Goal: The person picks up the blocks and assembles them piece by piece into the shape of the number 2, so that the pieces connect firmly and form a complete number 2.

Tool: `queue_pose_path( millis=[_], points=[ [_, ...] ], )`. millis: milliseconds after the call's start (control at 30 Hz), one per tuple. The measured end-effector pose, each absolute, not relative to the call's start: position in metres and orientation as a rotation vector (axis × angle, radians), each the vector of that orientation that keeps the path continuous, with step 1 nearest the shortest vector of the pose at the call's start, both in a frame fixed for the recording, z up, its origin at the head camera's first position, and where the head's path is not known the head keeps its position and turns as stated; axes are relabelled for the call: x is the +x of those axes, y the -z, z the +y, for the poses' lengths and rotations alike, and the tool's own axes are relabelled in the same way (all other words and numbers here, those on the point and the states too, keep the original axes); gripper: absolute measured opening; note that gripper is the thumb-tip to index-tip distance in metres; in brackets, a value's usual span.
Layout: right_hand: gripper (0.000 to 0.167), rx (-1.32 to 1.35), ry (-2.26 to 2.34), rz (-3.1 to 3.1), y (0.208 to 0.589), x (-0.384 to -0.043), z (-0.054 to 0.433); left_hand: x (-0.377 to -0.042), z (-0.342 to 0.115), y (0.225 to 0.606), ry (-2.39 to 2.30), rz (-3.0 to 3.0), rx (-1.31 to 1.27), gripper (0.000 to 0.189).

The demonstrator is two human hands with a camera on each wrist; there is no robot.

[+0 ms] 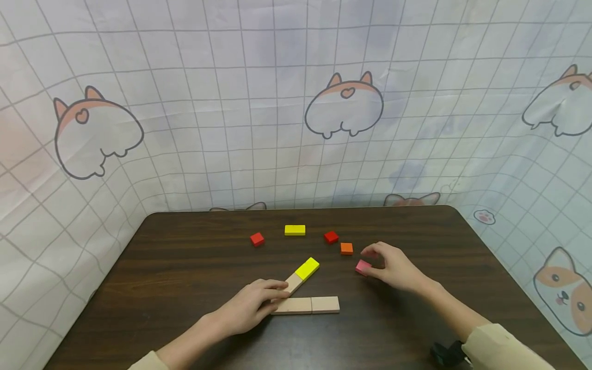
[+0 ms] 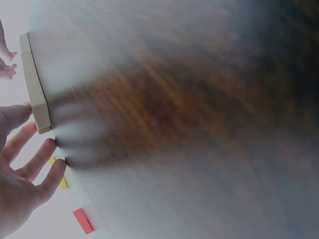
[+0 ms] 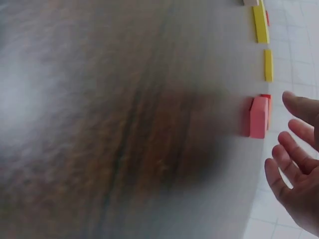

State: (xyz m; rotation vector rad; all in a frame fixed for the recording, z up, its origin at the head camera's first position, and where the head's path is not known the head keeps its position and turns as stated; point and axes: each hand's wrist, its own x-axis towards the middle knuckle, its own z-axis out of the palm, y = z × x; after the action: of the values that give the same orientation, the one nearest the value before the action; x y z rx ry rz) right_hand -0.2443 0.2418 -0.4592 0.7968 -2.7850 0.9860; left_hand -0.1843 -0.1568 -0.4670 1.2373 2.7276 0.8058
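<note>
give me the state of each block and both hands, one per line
pink block: flat on table, right fingers around it
right hand: open
left hand: open, resting on natural blocks
natural blocks: flat, end to end
angled yellow block: flat, butting a natural block

The table point(image 1: 185, 267) is dark wood grain with a slight sheen. On it, 2 plain blocks point(image 1: 307, 305) look like bare matt wood; the pink block point(image 1: 363, 266) is smoothly painted. Behind the table hangs printed cloth point(image 1: 231, 103).
</note>
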Motion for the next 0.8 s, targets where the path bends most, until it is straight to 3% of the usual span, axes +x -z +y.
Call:
queue_pose_path(
  millis=[300, 800],
  points=[
    [0.035, 0.653, -0.966, -2.875, 0.469, -0.242, 0.244, -0.184, -0.158, 0.467, -0.815, 2.728, 1.242, 0.033],
    [0.034, 0.642, -0.931, -2.891, 0.472, -0.240, 0.239, -0.185, -0.157, 0.469, -0.814, 2.733, 1.243, 0.033]
  ],
)
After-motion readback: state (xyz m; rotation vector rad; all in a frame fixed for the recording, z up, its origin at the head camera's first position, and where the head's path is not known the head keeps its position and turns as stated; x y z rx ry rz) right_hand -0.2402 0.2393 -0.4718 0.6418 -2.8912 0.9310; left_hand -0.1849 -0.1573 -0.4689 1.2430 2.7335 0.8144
